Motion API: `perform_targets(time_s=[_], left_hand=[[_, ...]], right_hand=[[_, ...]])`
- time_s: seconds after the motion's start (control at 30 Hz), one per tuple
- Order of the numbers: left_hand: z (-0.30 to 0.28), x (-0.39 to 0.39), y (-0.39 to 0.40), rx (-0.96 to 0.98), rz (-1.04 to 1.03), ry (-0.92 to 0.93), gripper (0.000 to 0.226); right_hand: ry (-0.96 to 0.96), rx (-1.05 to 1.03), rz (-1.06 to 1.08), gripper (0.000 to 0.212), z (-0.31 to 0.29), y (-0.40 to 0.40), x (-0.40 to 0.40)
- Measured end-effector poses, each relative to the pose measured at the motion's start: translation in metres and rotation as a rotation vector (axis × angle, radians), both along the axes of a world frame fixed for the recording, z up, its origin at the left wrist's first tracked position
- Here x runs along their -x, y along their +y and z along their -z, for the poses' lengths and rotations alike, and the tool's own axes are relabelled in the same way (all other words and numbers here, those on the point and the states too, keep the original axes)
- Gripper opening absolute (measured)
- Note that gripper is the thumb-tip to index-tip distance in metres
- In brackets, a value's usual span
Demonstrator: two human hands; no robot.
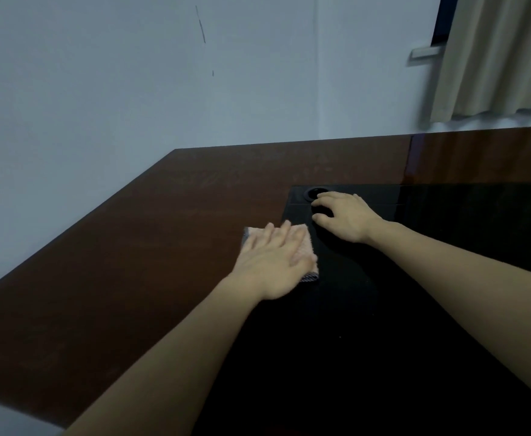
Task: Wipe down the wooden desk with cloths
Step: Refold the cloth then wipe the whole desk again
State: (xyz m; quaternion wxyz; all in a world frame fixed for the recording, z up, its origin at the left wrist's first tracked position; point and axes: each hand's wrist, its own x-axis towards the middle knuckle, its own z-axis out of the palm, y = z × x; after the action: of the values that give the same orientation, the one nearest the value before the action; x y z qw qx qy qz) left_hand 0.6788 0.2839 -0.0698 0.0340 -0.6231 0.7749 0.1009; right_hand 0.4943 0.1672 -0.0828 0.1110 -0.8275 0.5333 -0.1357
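The left hand (273, 262) lies flat, fingers straight and together, pressing a pink cloth (302, 247) onto the wooden desk (116, 262) just where the brown top meets a black inlay panel (383, 309). The right hand (343, 215), at about two o'clock from it, rests on the panel with fingers loosely curled, holding nothing visible, beside a round cable port (316, 193). Bare wood stretches toward nine o'clock to the desk's angled edge by the wall (100, 89).
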Motion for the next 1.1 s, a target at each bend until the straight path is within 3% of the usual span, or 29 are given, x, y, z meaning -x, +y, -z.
perform_targets(time_s=[0.1,0.23,0.57,0.77,0.87,1.1], left_hand=[[0.001,0.015,0.021,-0.007,0.146,0.022,0.067],[0.006,0.028,0.046,-0.024,0.284,0.064,0.066],[0.002,0.116,0.031,-0.021,0.242,0.167,0.07],[-0.017,0.065,0.021,0.12,0.158,0.226,0.062],[-0.015,0.027,0.023,0.123,0.041,0.22,0.06],[-0.008,0.0,0.03,0.14,-0.07,0.315,0.057]], right_hand=[[-0.11,0.082,0.028,0.043,-0.005,0.004,0.009],[-0.043,0.164,0.02,0.039,-0.007,0.015,0.029],[-0.004,0.172,0.156,0.035,-0.017,0.053,0.089],[0.044,0.072,0.111,0.041,-0.022,0.088,0.094],[0.109,0.011,0.043,0.056,-0.021,0.106,0.064],[0.289,-0.163,-0.086,0.065,-0.006,0.138,0.02]])
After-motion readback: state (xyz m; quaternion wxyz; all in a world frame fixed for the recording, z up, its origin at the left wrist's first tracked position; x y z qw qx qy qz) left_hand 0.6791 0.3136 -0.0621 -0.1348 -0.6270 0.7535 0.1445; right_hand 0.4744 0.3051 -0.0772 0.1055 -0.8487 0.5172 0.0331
